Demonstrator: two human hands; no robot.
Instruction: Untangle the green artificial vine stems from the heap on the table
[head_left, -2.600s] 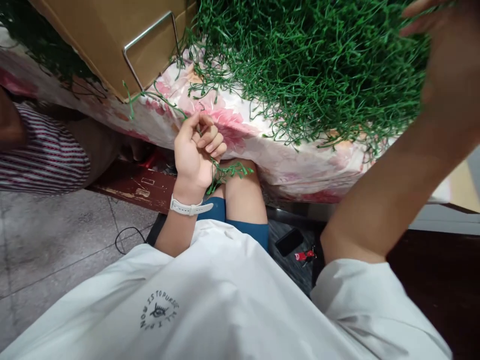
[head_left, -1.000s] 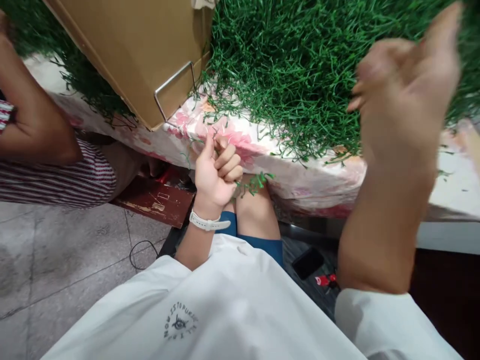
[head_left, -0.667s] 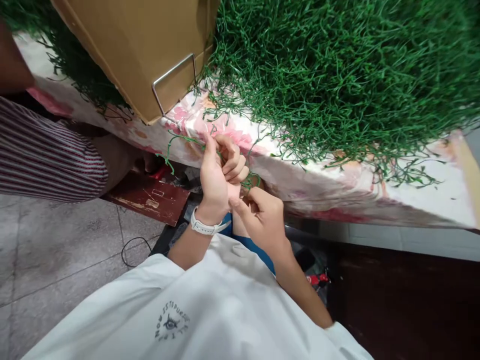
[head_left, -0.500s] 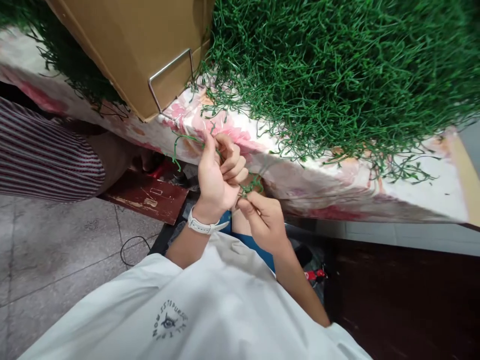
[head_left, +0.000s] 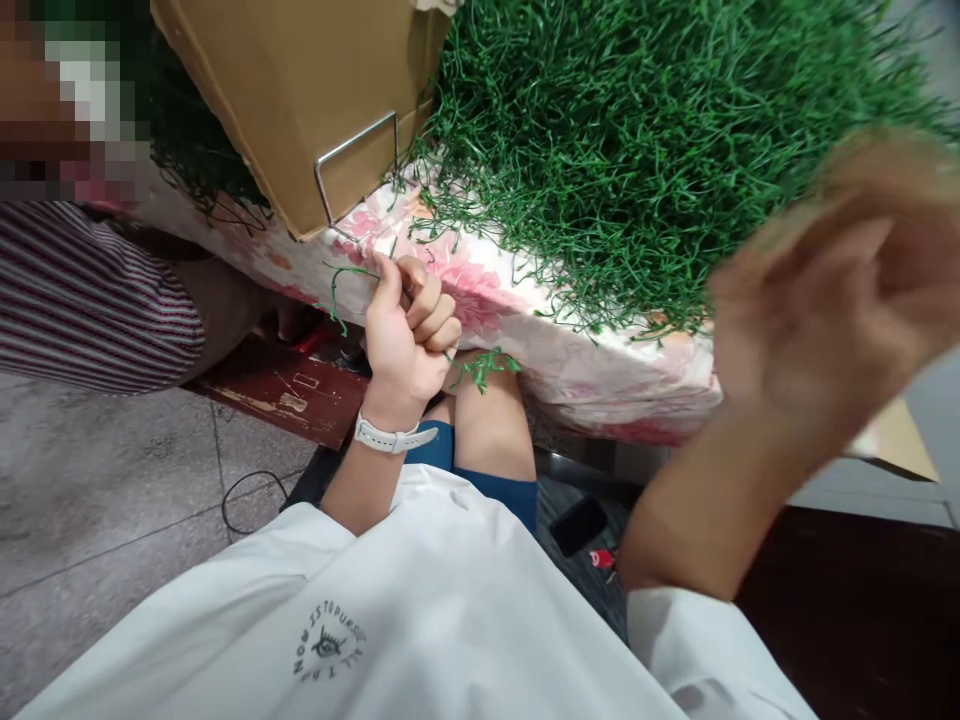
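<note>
My left hand [head_left: 411,330], with a white watch [head_left: 390,438] on the wrist, is closed around thin green plastic grass stems [head_left: 484,370]. Sprigs stick out past the thumb and below the little finger. On the right, my right hand [head_left: 832,290] is raised in front of the pile's edge and smeared by motion; whether it holds anything does not show. A big heap of green artificial grass stems [head_left: 600,150] covers the table beyond both hands.
A cardboard box [head_left: 315,90] with a bent metal wire frame [head_left: 358,165] against it stands on the flowered tablecloth [head_left: 480,290]. To the left is another person's striped clothing [head_left: 97,300]. A phone [head_left: 579,525] lies beside my leg, and a black cable [head_left: 251,500] on the floor.
My right hand has left the stems at my left hand and swung up and right toward the heap. My left hand still grips its stems, slightly farther left in view.
</note>
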